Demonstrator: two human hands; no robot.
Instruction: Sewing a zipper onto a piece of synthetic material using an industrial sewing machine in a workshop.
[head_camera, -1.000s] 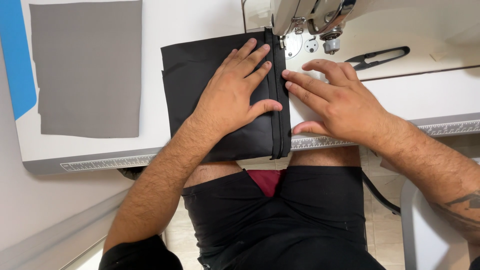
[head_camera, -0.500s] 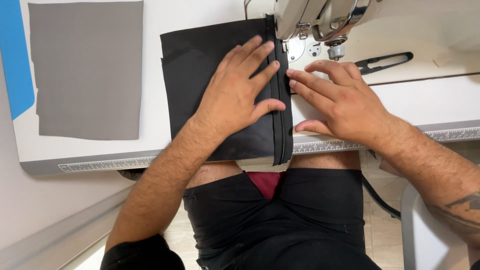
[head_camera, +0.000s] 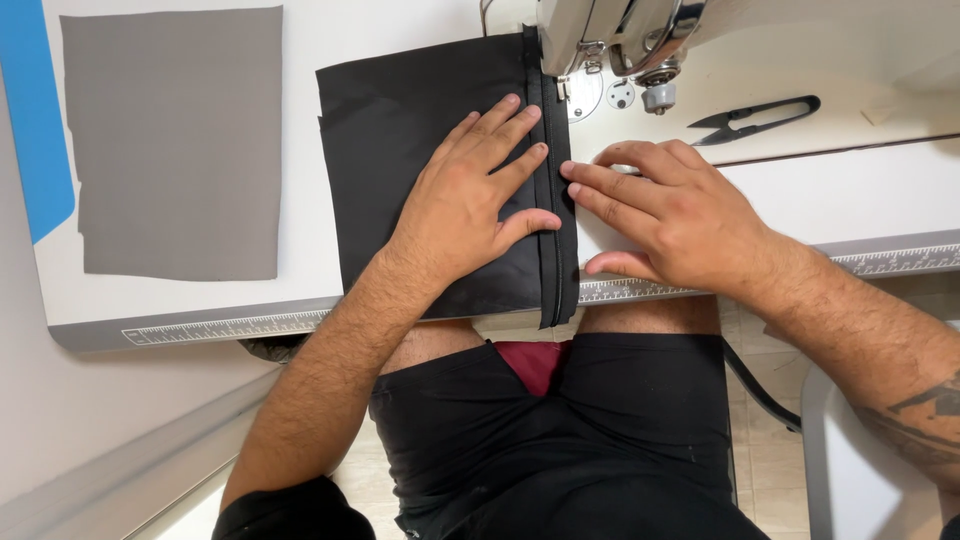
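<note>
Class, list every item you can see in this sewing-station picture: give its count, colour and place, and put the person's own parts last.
black fabric: one, black, on the table under the left hand, its zipper edge running under the machine head
sewing machine: one, white and metal, top centre
thread snips: one, black, right of the machine
grey fabric: one, grey, left on the table
table: one, white, ruler strip along its front edge
left hand: flat on the black fabric
right hand: fingers at the zipper edge

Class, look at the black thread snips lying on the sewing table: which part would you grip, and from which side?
Grip the thread snips by the looped handle end at right, coming from the right and above. The pointed blades face left toward the sewing machine, and that end lies free.
</note>
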